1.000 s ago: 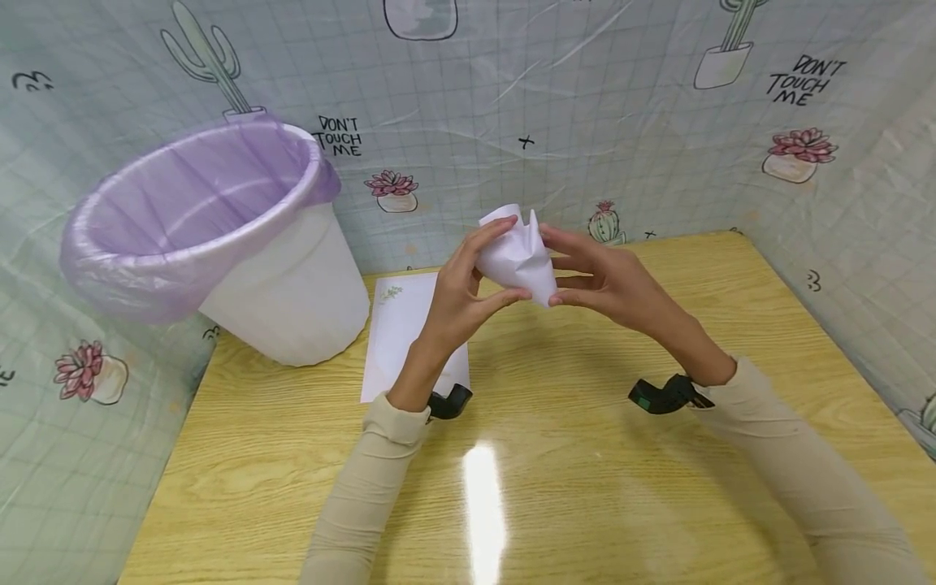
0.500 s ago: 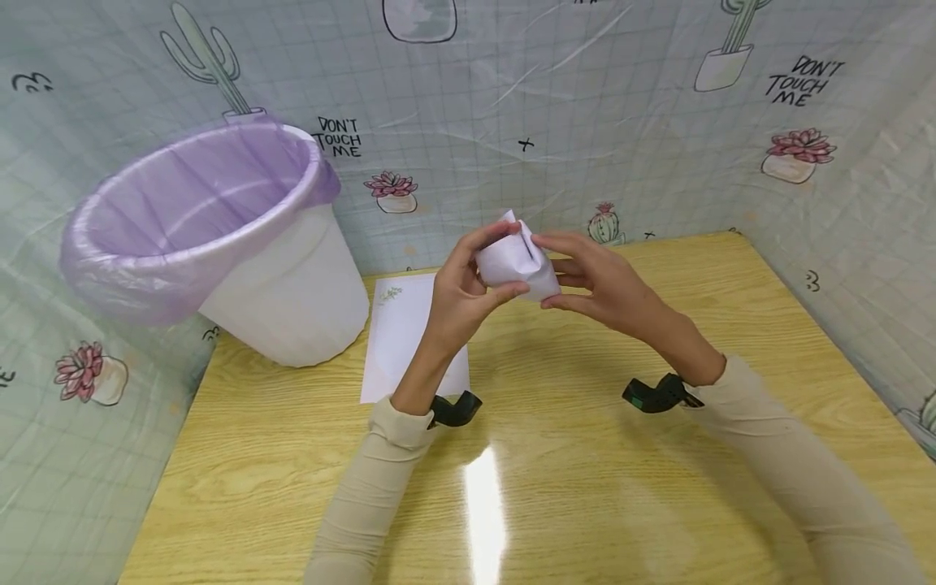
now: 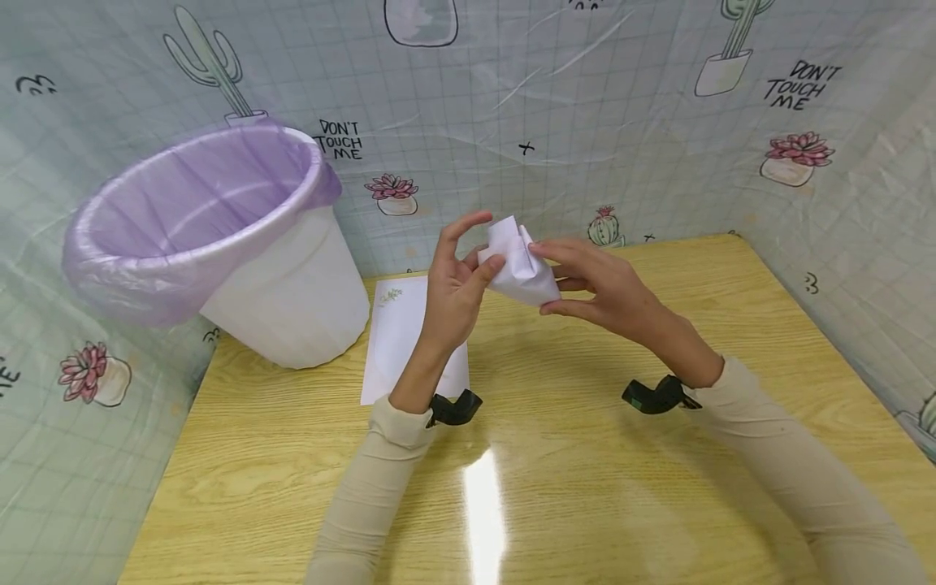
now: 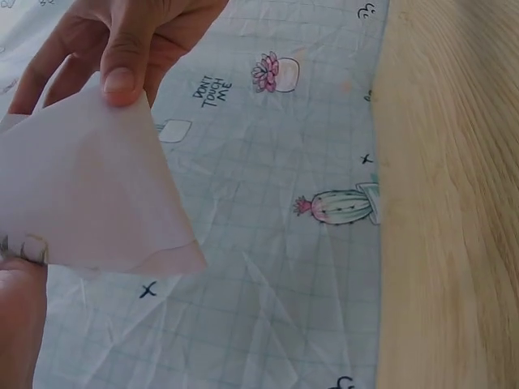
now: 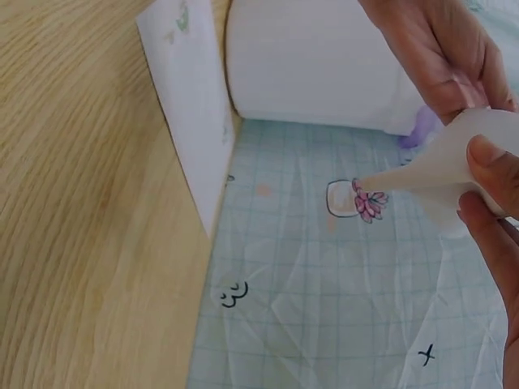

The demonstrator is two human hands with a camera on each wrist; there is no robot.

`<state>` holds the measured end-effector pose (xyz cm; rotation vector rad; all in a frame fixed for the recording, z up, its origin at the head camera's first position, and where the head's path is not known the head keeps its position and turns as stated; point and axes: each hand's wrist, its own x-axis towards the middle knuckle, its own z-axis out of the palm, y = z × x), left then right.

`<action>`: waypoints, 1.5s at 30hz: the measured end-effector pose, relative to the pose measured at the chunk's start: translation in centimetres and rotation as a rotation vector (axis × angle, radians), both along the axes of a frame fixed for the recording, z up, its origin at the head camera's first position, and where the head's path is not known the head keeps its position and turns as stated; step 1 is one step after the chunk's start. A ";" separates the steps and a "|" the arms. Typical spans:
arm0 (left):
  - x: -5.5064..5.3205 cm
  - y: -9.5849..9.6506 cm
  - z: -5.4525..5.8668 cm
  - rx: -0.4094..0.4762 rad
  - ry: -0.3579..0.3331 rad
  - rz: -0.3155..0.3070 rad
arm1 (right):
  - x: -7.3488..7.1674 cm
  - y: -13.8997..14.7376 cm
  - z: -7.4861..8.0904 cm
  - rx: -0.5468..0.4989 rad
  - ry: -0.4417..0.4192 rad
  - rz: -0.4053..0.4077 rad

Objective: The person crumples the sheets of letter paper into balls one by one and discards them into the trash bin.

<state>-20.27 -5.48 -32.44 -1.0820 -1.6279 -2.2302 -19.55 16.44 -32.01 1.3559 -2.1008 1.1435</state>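
A folded piece of white paper (image 3: 521,272) is held in the air between both hands in the head view. The left hand (image 3: 453,288) pinches its left side, thumb on the near face and index finger raised off it. On the other side, the right hand (image 3: 603,284) grips the paper with its thumb at the lower corner and fingertips along the upper edge. In the left wrist view the paper (image 4: 89,186) shows a broad flat face narrowing to a corner. From the right wrist, the folded paper (image 5: 454,162) tapers to a point.
A white bin (image 3: 292,284) with a purple liner (image 3: 197,195) stands at the back left of the wooden table (image 3: 570,471). Beside it lies a flat white sheet (image 3: 398,341) with a small green print. A printed curtain (image 3: 453,106) surrounds the table's back and sides.
The folded paper has turned and changed shape between the hands. The left thumb has shifted up on its face, and the left index finger has lifted away from the top edge.
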 end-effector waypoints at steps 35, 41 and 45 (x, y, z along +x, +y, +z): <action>-1.2 -1.2 -0.7 -0.482 0.334 0.234 | 0.6 0.0 1.5 -0.144 -0.199 -0.052; -1.4 -1.0 -0.8 -0.470 0.556 0.558 | 1.5 -0.6 2.3 -0.166 -0.225 -0.060; -1.2 -0.6 -1.0 -0.493 0.609 0.710 | 1.1 -0.7 1.7 -0.194 -0.254 -0.086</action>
